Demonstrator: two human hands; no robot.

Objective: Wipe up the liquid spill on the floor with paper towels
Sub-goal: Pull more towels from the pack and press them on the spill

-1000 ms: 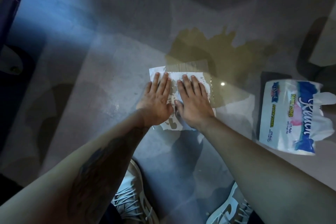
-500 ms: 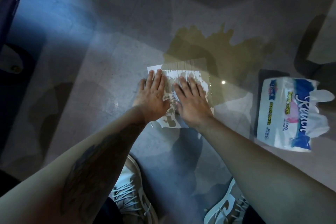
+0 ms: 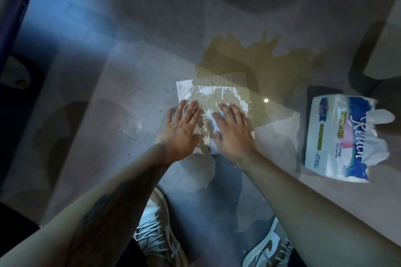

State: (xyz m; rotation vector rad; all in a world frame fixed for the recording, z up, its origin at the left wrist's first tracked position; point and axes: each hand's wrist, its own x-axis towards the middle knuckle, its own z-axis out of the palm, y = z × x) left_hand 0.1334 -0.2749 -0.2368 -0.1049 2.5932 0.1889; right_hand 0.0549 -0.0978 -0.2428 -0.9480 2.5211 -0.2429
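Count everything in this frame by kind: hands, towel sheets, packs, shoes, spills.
Hands: 2 (left hand, right hand)
Paper towel sheet: 1
Paper towel pack: 1
Shoes: 2
Spill: 1
Total: 7

From where I stand, the floor (image 3: 104,97) lies bare and wide on the left of the left hand (image 3: 180,130), open as far as the dark blue rounded object (image 3: 10,17) at the left edge. The right hand (image 3: 232,134) lies flat just beside it on the wet paper towel (image 3: 217,96), leaving only a narrow strip between the 2. Ahead, the spill (image 3: 260,60) spreads beyond the towel with nothing standing in it. On the right, the paper towel pack (image 3: 342,136) blocks the way, with a lane of floor between it and the right hand. A dark shape (image 3: 358,71) stands behind the pack. 2 shoes (image 3: 158,234) close off the near side.
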